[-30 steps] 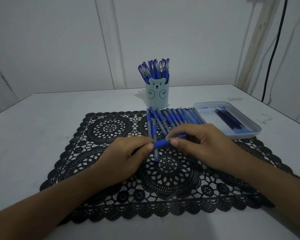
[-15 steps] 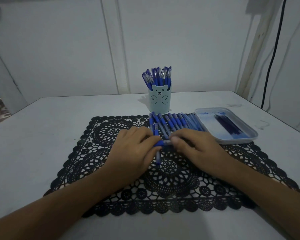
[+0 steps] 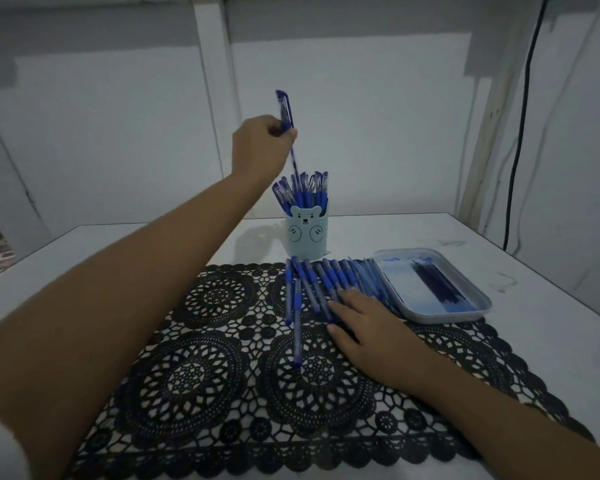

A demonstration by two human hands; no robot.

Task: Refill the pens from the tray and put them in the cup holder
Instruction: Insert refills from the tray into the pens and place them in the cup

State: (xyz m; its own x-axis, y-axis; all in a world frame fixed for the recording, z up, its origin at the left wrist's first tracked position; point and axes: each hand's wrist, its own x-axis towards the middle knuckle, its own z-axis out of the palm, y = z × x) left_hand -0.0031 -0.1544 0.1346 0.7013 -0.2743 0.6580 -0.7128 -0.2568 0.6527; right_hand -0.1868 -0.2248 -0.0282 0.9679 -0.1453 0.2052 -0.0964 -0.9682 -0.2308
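Two hands in view. L hand [image 3: 262, 147] is raised above the cup holder [image 3: 307, 237], fingers + thumb pinched round a blue pen [image 3: 285, 110]. Pen is near upright, cap end up, lower end just over the capped pens [image 3: 302, 192] standing in the holder; can't tell if it touches them. R hand [image 3: 364, 318] lies flat, fingers straight & relaxed, gripping nothing, fingertips on the near ends of the row of pens [image 3: 329, 277] laid side by side on the black lace mat [image 3: 205, 375], btwn holder and tray [image 3: 440, 320]. One loose pen [image 3: 297, 334] lies on the mat just left of the R hand. Tray sits at the mat's right side, just beside the row, w/ dark refills [image 3: 433, 285] inside. Holder stands on the white table [image 3: 568, 341] just behind the mat. Black cable [image 3: 520, 133] hangs down the wall at right.
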